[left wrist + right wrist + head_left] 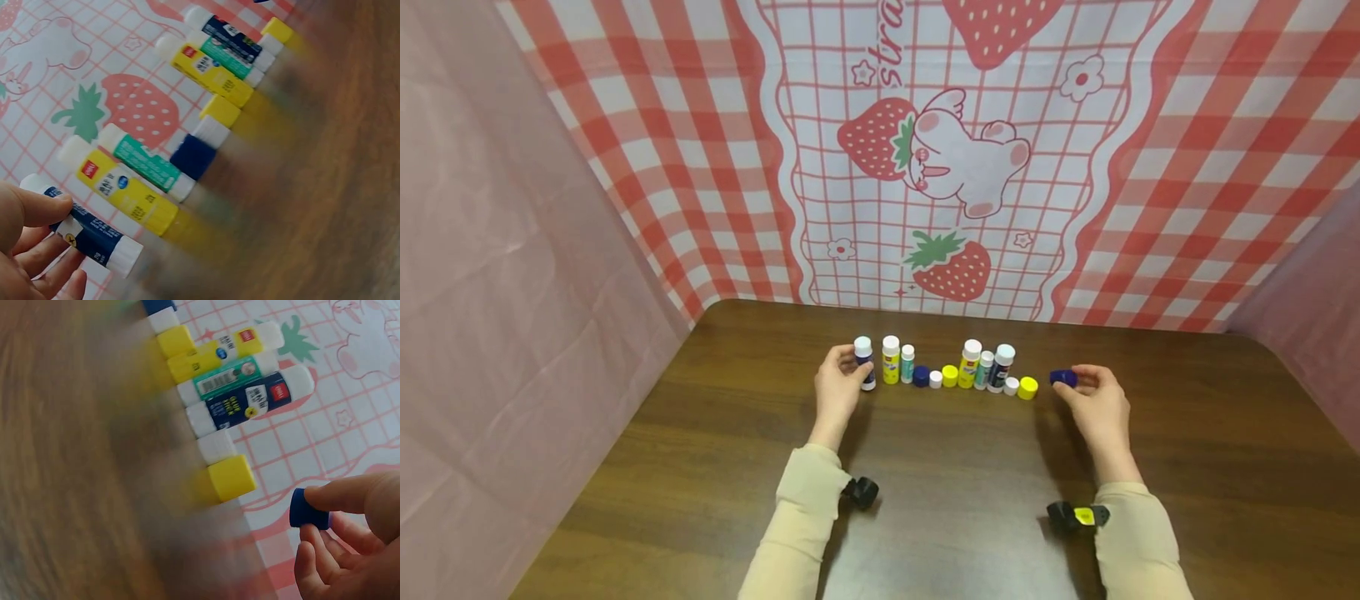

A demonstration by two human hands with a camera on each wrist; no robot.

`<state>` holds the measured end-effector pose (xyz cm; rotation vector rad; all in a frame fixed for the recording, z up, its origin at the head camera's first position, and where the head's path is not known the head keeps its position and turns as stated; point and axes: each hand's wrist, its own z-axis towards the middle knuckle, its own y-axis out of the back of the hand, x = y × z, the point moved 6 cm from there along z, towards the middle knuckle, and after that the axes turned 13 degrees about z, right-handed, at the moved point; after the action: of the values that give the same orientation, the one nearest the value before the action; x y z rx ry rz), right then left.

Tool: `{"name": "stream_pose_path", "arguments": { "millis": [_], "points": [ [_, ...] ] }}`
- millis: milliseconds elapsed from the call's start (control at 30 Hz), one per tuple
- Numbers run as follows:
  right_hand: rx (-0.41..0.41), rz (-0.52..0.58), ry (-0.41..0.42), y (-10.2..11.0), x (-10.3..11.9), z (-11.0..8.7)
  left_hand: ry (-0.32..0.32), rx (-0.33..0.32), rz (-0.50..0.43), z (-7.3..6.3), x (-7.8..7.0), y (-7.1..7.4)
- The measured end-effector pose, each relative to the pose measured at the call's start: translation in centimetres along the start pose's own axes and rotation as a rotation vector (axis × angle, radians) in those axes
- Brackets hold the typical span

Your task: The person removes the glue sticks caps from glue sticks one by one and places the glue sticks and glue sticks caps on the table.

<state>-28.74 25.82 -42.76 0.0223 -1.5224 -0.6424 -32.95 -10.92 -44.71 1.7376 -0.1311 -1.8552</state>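
My left hand (838, 385) grips an uncapped navy glue stick (87, 231) upright at the left end of the row, thumb on its near side and fingers behind. Beside it stand a yellow glue stick (891, 362) and a slimmer green one (907, 365). At the row's right end my right hand (1099, 405) pinches a blue cap (307, 509) between thumb and fingers. The cap hangs tilted, apart from the yellow cap (232, 478) nearest it.
A blue cap (921, 377), a white cap (936, 379) and a yellow cap (950, 376) sit mid-row. Right of them stand yellow (969, 365), green (983, 372) and navy (1001, 370) glue sticks, then a white cap (1011, 386). A strawberry-print cloth (865, 275) hangs behind the wooden table (955, 475).
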Motion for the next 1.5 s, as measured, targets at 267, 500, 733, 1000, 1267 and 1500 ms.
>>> {"name": "stream_pose_path", "arguments": {
  "millis": [267, 500, 733, 1000, 1267, 1500],
  "points": [
    [0.04, -0.065, 0.063, -0.7, -0.7, 0.4, -0.017, -0.033, 0.036, -0.2, 0.2, -0.6],
    [0.105, -0.11, 0.088, -1.3, -1.2, 0.8, -0.063, -0.022, 0.064, -0.2, 0.0, -1.0],
    [0.126, -0.105, 0.09, -1.6, -1.6, 0.8, -0.065, -0.022, 0.073, -0.2, -0.1, -0.9],
    [0.131, -0.109, 0.106, -1.7, -1.8, 0.9, -0.079, -0.014, 0.065, -0.1, -0.3, -1.0],
    [0.136, -0.114, 0.114, -1.9, -1.8, 1.0, -0.101, -0.014, 0.076, 0.1, -0.5, -1.0],
    [0.129, -0.108, 0.109, -2.1, -1.9, 1.1, -0.104, 0.01, 0.054, 0.3, -0.2, -1.3]
  ]
}}
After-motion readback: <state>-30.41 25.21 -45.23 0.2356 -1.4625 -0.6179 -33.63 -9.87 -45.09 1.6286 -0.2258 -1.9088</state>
